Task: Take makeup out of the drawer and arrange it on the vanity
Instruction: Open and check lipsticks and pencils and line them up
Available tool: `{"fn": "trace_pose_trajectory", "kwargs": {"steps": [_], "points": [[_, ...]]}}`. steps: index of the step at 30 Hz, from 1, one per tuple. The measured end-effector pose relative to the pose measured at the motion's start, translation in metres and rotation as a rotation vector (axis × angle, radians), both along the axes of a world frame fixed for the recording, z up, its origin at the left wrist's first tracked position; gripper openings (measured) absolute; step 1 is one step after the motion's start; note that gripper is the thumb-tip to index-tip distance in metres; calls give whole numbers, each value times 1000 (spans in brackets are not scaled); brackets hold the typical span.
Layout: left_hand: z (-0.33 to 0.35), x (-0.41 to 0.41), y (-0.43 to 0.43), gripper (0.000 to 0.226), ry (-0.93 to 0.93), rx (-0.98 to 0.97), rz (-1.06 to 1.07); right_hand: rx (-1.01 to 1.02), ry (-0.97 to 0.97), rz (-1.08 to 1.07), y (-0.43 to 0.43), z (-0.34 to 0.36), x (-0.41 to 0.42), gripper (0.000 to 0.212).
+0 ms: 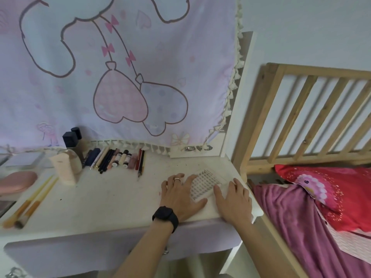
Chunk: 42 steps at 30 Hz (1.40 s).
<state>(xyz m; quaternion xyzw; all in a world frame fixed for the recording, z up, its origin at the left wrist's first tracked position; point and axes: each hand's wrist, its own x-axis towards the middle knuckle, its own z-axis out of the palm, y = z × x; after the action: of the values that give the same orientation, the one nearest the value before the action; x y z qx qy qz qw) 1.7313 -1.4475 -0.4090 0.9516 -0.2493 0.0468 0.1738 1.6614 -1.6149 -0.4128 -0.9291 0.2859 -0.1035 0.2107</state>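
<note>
Head view, angled down, near vanity point(104, 199)

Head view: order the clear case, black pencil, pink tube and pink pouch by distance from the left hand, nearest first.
1. Clear case, touching the left hand, on its right.
2. Black pencil, back left.
3. Pink tube, farther left.
4. Pink pouch, far left edge.

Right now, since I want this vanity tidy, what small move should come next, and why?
Probably square the clear case to the vanity edge: it lies askew near the right corner, with the left hand and right hand flat against its two sides, ready to turn it.
</note>
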Motion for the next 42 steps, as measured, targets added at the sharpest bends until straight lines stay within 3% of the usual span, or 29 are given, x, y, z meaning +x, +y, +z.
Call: {"fn": "trace_pose_trajectory", "kwargs": {"steps": [5,7,10,12,16,20,23,28,33,36,40,42], "points": [[0,4,1,93,93,-17,38,103,48,7,8,14,6,79],[3,5,2,92,120,-94,61,182,-17,-11,11,18,6,75],[10,5,9,87,251,-400,95,702,-367,53,16,31,1,52],[9,6,14,70,333,-629,46,1033,-530,141,23,39,2,48],[5,4,18,42,376,-755,-34,1359,-555,239,44,31,17,73],[10,4,21,40,382,-795,-32,1585,-599,151,36,25,19,53],[13,5,20,44,416,-836,-22,1577,-577,144,33,25,19,52],[18,3,21,31,433,-868,-1,1455,-692,83,42,23,22,49],[16,2,24,45,447,-785,-68,1300,-761,107,47,16,23,35],[22,7,31,46,462,-649,-128,1250,-762,126,48,14,20,43],[46,17,39,54,412,-195,-194,1073,-693,139,57,10,16,53],[56,21,42,60,399,-84,-197,1063,-645,161,60,12,12,53]]}}
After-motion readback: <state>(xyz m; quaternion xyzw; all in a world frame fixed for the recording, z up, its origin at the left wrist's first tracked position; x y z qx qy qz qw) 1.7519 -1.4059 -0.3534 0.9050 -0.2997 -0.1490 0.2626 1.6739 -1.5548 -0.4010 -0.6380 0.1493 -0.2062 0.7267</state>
